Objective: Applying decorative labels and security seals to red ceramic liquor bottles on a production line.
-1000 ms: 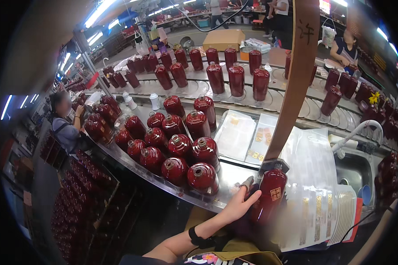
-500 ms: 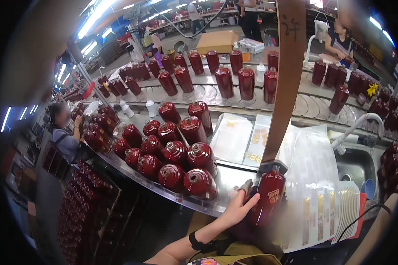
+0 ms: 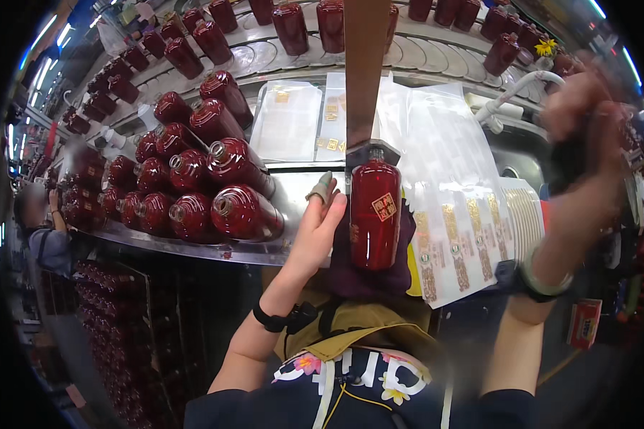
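A dark red glass bottle [image 3: 374,229] with a gold square sticker on its front rests on a dark purple cloth [image 3: 405,275], its neck at the bracket of a brown post. Just left of it is my left hand [image 3: 318,227], fingers stretched out, a fabric cover on one fingertip; it holds nothing and appears slightly apart from the glass. My right hand [image 3: 587,118] is raised at the upper right near the tap, smeared by motion, so its fingers and anything in them cannot be made out. Sticker sheets [image 3: 465,243] with gold strips lie right of the bottle.
Several red bottles [image 3: 237,170] crowd the metal bench at left. The brown post [image 3: 365,71] rises behind the worked bottle. A white tap [image 3: 511,93] and sink [image 3: 511,154] lie at right. Behind runs a conveyor [image 3: 261,57] carrying bottles. Another person [image 3: 46,243] stands far left.
The view has tilted down and turned right. My right hand has come into view, raised at the upper right. My left hand remains beside the bottle, its fingers pointing more upward.
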A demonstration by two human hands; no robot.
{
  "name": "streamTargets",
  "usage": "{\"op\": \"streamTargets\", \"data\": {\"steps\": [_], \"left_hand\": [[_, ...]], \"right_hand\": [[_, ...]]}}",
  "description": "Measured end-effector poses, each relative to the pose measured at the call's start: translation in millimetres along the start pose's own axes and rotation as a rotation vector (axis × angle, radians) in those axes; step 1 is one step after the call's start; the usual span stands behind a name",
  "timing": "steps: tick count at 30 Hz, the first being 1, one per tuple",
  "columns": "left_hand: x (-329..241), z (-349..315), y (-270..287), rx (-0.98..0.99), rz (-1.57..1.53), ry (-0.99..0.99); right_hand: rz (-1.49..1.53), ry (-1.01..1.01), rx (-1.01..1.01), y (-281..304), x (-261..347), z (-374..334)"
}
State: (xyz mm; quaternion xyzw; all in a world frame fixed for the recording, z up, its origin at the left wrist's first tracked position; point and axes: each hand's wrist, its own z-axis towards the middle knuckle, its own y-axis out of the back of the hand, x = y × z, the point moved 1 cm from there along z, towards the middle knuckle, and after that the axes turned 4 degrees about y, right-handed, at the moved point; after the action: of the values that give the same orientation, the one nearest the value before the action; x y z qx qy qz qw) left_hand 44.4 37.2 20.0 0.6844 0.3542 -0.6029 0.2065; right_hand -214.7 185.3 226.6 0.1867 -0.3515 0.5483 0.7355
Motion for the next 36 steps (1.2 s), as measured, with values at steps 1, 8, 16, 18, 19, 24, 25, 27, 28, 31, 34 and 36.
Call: {"op": "streamTargets", "data": {"steps": [1,8,16,18,19,24,25,27,28,31,34,36], "left_hand": [[4.9,3.0,2.8,-0.014,-0.001,0.015],[1.4,18.9,-25.5,0.086,-0.064,-0.076],[38.0,21.5,-21.9,0.091,0.157,0.031],[40.5,22.2,-24.7,0.064,0.118,-0.012],[36.1,23.8,-21.8,0.148,0.099,0.062],[43.6,33.6,-16.5,0.161,0.069,0.108],[41.7,34.5,-17.2,0.16,0.068,0.108],[36.9,34.0,-19.6,0.148,0.003,0.077],[37.7,35.3,-19.5,0.148,0.003,0.076],[38.9,36.8,-20.7,0.135,0.016,0.089],[19.0,30.0,-20.6,0.148,-0.125,0.181],[18.4,31.1,-20.4,0.158,-0.133,0.171]], "right_hand": [[-0.296,0.026,-0.537,-44.6,-52.7,-29.5],[-0.36,-0.622,-0.222,-60.1,-136.2,-115.7],[-0.234,-0.765,-0.342,-78.6,-162.2,-156.9],[-0.192,-0.762,-0.36,-82.3,-157.7,-155.2],[-0.217,-0.781,-0.357,-81.8,-154.8,-153.4],[-0.2,-0.769,-0.365,-81.5,-158.8,-151.2],[-0.216,-0.774,-0.353,-80.2,-159.9,-151.8],[-0.233,-0.779,-0.341,-77.4,-160.7,-153.5],[-0.22,-0.762,-0.342,-77.1,-161.0,-154.0],[-0.228,-0.756,-0.325,-77.2,-154.6,-151.4],[-0.225,-0.809,-0.358,-79.3,-152.4,-143.4],[-0.205,-0.849,-0.416,-82.4,-152.8,-139.7]]}}
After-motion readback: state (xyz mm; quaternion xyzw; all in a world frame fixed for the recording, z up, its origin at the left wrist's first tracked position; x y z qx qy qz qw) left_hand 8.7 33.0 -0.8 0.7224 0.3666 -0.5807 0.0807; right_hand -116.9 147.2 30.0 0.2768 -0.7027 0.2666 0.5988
